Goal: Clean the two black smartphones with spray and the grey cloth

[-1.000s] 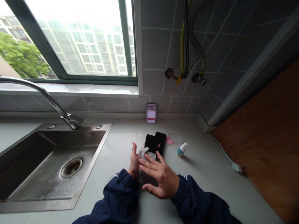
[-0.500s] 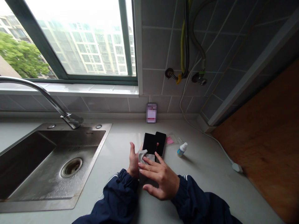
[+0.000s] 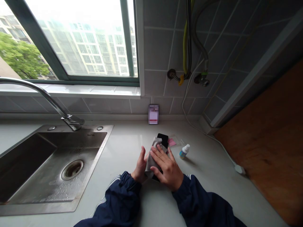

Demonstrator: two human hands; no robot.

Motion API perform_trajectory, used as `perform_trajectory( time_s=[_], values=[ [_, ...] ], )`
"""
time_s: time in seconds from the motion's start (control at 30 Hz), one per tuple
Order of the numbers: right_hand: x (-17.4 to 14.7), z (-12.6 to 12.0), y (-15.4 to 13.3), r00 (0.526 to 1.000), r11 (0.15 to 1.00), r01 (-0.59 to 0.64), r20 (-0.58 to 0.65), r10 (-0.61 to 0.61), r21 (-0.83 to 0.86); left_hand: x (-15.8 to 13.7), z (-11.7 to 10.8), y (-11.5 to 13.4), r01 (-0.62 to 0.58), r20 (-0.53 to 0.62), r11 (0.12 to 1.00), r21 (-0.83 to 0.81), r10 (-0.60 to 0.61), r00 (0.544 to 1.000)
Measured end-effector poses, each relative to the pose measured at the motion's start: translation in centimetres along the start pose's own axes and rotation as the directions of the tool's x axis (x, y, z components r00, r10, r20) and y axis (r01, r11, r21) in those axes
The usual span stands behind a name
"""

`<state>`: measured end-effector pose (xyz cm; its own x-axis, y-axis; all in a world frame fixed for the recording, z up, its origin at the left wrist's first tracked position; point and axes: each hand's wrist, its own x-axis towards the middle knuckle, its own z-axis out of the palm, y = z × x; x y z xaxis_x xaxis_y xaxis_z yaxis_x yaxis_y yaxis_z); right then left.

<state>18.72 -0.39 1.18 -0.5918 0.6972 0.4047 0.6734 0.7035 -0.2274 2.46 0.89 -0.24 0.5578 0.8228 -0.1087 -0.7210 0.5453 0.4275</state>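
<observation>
My left hand [image 3: 140,168] is under a flat device with a black screen [image 3: 155,178], gripping it from the left with the thumb raised. A grey cloth [image 3: 151,162] covers most of that device, so only a dark lower corner shows. My right hand [image 3: 169,170] lies over the cloth, fingers stretched along it and pressing it onto the screen. Just beyond the fingers, a black phone [image 3: 163,137] rests on the counter, partly hidden by the cloth and hand. To the right stands a small white-capped bottle [image 3: 184,152].
A clear plastic piece with a pink patch [image 3: 172,142] lies by the phone. Another phone with a lit screen [image 3: 153,115] leans against the wall. The steel sink [image 3: 93,164] and faucet [image 3: 71,121] are at left. A white cable [image 3: 213,137] runs along the right.
The cloth and right hand have slid up and across the device, covering the screen that showed before. Both hands have shifted slightly right, and the device's lower corner now shows below the cloth.
</observation>
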Motion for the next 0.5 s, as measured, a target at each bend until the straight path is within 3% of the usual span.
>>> perform_trajectory(
  time_s=[0.17,0.3,0.5],
  values=[
    [0.19,-0.09,0.48,0.989,0.995,-0.087,-0.121,0.082,-0.039,-0.16,0.13,-0.57,0.045,0.014,0.998,0.037,-0.045,0.999],
    [0.25,-0.16,0.74,0.980,0.988,-0.145,-0.147,0.135,-0.057,-0.33,-0.03,-0.69,0.119,0.006,0.988,0.102,-0.120,0.993],
    [0.29,-0.15,0.80,0.967,0.974,-0.220,-0.141,0.210,-0.055,-0.35,0.87,-0.20,-0.064,0.015,0.987,0.145,0.063,0.998]
  ],
)
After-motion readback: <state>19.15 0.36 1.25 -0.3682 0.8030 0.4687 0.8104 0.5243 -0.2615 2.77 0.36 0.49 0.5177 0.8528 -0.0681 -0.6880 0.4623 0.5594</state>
